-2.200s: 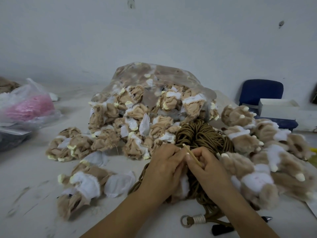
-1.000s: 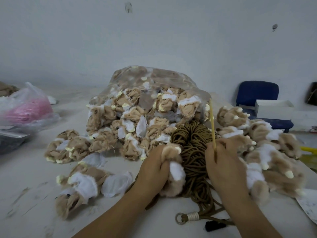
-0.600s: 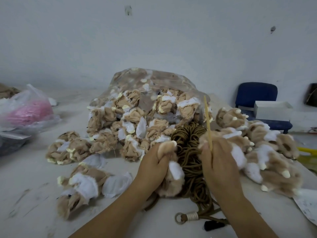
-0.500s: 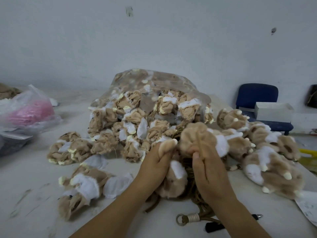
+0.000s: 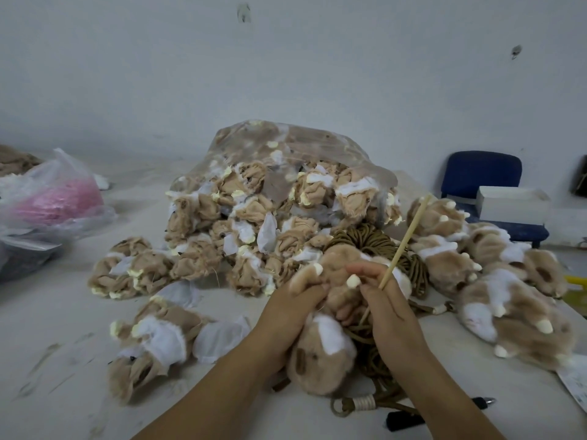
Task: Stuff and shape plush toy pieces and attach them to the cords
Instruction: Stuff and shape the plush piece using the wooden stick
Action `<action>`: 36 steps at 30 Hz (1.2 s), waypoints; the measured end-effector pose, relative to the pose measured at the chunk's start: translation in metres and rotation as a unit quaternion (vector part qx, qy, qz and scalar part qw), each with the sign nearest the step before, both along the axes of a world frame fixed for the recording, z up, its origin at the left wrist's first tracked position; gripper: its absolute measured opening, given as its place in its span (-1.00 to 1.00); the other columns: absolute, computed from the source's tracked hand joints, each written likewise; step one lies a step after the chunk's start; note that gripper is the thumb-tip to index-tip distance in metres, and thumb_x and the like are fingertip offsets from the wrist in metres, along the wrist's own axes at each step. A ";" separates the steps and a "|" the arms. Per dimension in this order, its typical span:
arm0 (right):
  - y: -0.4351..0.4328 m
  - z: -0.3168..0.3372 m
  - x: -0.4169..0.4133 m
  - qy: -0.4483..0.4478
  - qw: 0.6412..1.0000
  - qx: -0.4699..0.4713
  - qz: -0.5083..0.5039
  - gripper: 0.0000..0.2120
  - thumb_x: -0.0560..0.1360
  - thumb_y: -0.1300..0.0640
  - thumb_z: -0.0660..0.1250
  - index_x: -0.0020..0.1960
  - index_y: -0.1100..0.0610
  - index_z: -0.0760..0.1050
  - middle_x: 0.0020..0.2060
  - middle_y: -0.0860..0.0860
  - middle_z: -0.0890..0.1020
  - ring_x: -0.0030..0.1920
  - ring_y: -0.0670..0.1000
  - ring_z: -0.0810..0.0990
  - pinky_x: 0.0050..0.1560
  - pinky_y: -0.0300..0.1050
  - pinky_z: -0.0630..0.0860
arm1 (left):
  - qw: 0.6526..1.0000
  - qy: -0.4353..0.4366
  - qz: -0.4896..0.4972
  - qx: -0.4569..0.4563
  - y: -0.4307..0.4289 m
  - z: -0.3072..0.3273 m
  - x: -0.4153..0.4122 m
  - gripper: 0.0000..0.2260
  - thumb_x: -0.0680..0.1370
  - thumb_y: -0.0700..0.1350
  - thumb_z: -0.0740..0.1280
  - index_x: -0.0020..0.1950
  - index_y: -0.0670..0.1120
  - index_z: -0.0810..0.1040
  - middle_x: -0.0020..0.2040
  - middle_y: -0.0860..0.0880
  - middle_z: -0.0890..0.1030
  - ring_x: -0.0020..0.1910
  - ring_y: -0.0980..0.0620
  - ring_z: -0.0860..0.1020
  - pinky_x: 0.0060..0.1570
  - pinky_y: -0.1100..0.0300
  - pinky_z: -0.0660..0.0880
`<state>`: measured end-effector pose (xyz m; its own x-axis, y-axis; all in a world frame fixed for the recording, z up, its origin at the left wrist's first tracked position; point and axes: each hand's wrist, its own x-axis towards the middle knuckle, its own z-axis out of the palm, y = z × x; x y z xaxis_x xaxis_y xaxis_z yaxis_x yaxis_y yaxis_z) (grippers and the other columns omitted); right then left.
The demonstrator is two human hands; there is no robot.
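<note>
This looks like the shaping step. The left hand (image 5: 295, 300) curls its grip round the clawed end of a tan plush paw (image 5: 320, 360). The right hand (image 5: 387, 306) pinches the same fur, with a thin wooden stick (image 5: 406, 239) clamped in its fingers and slanting up and away. The paw's plump, white-patched body rests on the surface (image 5: 63, 312) just below the grip. The matte brown cords (image 5: 365, 239) lie coiled just beyond it. Next, the stick probably has to work filling into the toes before the paw is tied on.
</note>
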<state>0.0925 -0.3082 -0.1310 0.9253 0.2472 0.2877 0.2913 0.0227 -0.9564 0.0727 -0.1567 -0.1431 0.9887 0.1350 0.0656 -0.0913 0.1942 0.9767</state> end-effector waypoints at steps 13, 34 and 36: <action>0.000 0.005 0.004 -0.081 0.994 -0.055 -0.045 -0.94 0.51 -0.05 0.27 -0.08 -0.09 0.48 -0.27 -0.20 0.62 -0.28 -0.21 0.58 -0.31 -0.36 0.48 | 0.998 -0.054 0.038 0.003 -0.007 0.004 -0.006 -0.88 0.58 -0.17 0.38 0.04 -0.05 0.69 -0.01 -0.09 0.72 0.01 -0.04 0.69 -0.11 0.21 0.61; -0.016 0.009 0.013 0.214 0.924 0.288 0.132 -0.84 0.47 0.00 0.29 -0.17 0.09 0.49 -0.54 -0.08 0.33 -0.63 -0.18 0.15 -0.66 -0.36 0.10 | 0.995 -0.080 0.052 0.032 -0.004 0.007 -0.004 -0.91 0.45 -0.04 0.44 -0.08 0.00 0.68 -0.08 -0.03 0.72 -0.08 0.06 0.67 -0.12 0.23 0.59; -0.018 0.007 0.016 0.181 0.932 0.285 0.128 -0.81 0.48 -0.01 0.28 -0.18 0.10 0.52 -0.47 -0.03 0.39 -0.62 -0.18 0.15 -0.66 -0.36 0.10 | 0.996 -0.051 0.076 -0.024 -0.001 0.011 -0.002 -0.93 0.50 -0.06 0.43 -0.07 -0.01 0.68 -0.12 0.00 0.73 -0.11 0.10 0.69 -0.19 0.28 0.58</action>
